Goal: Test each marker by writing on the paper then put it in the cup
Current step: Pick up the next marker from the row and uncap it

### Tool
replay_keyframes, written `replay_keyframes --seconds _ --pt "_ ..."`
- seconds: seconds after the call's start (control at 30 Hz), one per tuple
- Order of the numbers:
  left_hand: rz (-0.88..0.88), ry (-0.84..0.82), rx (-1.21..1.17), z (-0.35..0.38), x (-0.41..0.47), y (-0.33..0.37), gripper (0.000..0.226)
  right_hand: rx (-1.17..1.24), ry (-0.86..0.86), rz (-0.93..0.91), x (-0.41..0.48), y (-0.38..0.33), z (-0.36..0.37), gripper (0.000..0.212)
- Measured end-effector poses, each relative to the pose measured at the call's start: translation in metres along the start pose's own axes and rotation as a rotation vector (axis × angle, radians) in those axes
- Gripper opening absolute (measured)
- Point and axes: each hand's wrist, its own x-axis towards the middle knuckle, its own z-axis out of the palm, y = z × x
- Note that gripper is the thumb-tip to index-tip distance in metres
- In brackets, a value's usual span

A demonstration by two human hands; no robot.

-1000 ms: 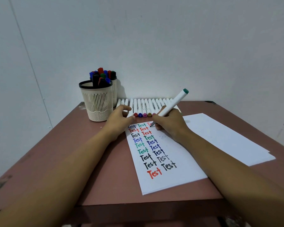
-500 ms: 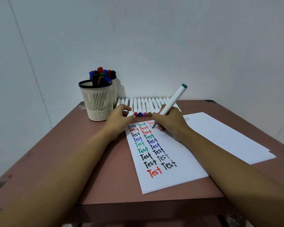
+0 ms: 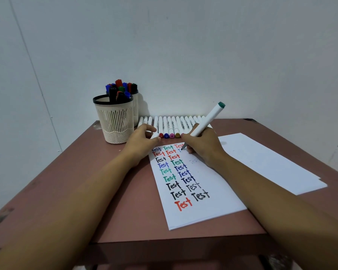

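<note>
Nearest on the table (image 3: 86, 182), the paper (image 3: 203, 201) bears many test words, the right grip (image 3: 203, 147) pinches a green marker (image 3: 207, 121) writing another, the left grip (image 3: 141, 141) holds what seems its cap (image 3: 154, 135), and beyond, a row of markers (image 3: 170, 123) waits by the part-filled cup (image 3: 115, 121).

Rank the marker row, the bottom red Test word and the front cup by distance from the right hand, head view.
1. Marker row, just behind the right hand gripping the green-ended marker.
2. Bottom red Test word, toward the near end of the sheet.
3. Front cup, rear left.
</note>
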Motion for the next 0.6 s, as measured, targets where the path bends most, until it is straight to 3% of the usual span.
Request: replay_keyframes --seconds 0.6 --pt "0.008 -0.002 0.002 0.0004 0.0009 -0.001 0.022 -0.019 0.018 0.0 0.0002 0.0004 -0.0001 0.028"
